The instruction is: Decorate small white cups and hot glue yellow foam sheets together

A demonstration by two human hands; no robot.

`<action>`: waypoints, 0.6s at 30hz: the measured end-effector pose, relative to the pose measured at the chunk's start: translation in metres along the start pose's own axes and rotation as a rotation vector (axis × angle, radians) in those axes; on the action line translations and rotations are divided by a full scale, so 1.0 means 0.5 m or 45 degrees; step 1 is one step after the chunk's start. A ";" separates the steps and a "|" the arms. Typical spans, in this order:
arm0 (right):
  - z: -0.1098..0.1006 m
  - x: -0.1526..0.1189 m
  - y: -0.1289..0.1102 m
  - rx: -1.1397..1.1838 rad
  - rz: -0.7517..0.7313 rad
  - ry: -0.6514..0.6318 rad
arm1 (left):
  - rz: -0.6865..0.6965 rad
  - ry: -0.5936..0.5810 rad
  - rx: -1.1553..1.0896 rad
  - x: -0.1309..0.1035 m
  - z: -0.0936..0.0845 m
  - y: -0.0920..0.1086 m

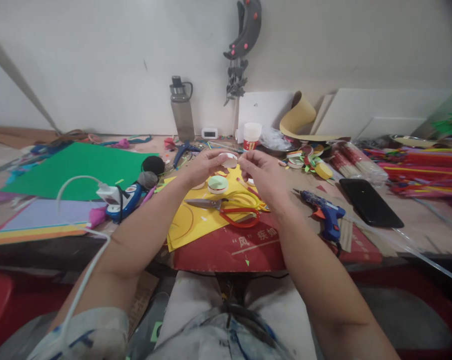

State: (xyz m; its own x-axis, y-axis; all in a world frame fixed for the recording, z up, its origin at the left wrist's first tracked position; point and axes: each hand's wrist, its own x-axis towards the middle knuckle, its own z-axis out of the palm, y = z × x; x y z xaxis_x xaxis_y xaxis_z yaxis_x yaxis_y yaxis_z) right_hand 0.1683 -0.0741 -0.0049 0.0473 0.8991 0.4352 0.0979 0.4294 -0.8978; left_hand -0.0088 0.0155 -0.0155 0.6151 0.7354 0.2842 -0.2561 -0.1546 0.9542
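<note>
Head view: white round piece [230,161] up between both hands, long axis nine to three o'clock! Left hand [209,166] pinches its nine-o'clock edge; right hand [262,172] bunches fingertips at three, grip unclear. Six o'clock, red board [210,257] reads “风” 疾如; one o'clock, paper cup [252,133], print too small.
</note>
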 end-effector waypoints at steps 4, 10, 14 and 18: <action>-0.001 -0.005 -0.004 -0.096 -0.032 -0.329 | 0.043 0.041 -0.074 0.003 -0.012 0.000; 0.002 0.004 0.016 -0.248 -0.215 0.039 | 0.083 0.011 -0.085 -0.001 -0.005 0.006; -0.001 0.003 0.020 -0.352 -0.315 0.165 | 0.047 -0.035 -0.014 -0.005 0.005 0.007; -0.001 0.004 0.021 -0.364 -0.292 0.169 | 0.052 -0.051 0.033 -0.006 0.006 0.003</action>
State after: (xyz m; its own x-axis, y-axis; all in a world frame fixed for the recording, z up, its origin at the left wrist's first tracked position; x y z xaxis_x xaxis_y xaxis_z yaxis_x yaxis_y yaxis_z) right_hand 0.1697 -0.0680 -0.0134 0.1182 0.7558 0.6441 0.3927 0.5602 -0.7294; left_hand -0.0089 0.0112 -0.0146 0.6339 0.7014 0.3259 -0.2626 -0.2012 0.9437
